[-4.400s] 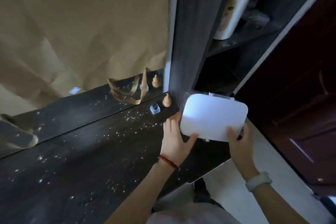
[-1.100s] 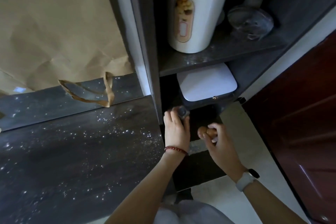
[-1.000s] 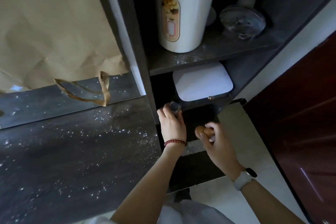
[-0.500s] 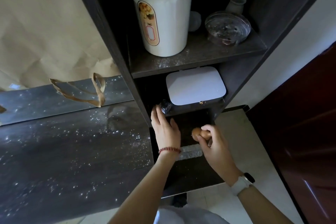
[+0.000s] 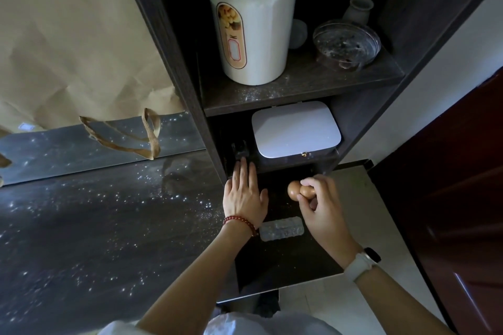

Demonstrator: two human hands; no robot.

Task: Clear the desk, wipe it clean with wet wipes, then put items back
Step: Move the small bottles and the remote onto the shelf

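Note:
The dark desk (image 5: 95, 226) is speckled with white crumbs. My left hand (image 5: 243, 193) lies flat with straight fingers at the desk's right end, its fingertips just below a small dark bottle (image 5: 239, 150) that stands on the lower shelf. Beside that bottle on the same shelf sits a white box (image 5: 295, 129) with rounded corners. My right hand (image 5: 317, 198) pinches a small brown gourd-shaped ornament (image 5: 299, 190) above the desk's right end.
A tall white jar (image 5: 253, 32) of powder, a glass lid (image 5: 345, 42) and a small vase (image 5: 358, 9) stand on the upper shelf. A brown paper bag (image 5: 76, 49) leans at the back left. A clear sticker-like patch (image 5: 281, 232) lies on the desk. A dark red door (image 5: 462, 185) is at right.
The white box went from both hands onto the lower shelf. My left hand set the small bottle beside it and has let go, fingers now straight. The right hand still holds the ornament.

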